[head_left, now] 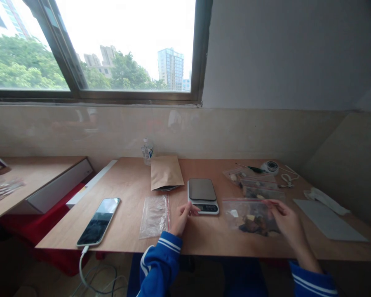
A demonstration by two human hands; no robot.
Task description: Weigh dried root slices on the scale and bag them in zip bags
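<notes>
My right hand [282, 216] pinches the top edge of a clear zip bag [235, 212] with a red seal line, which holds dark and tan dried pieces. My left hand [184, 216] is at the front left corner of a small kitchen scale [202, 190], its fingers loosely curled but apart and reaching over the scale's front edge. The scale has a metal plate and a dark display; nothing lies on the plate. A flat clear zip bag [154, 216] rests just left of my left hand.
Behind stand a brown paper pouch [166, 171] and a plastic bottle [147, 152]. More filled zip bags [259, 185], a screwdriver [255, 169] and a white round device [270, 166] lie back right. A charging phone [99, 222] is left; a grey sheet [327, 220] is right.
</notes>
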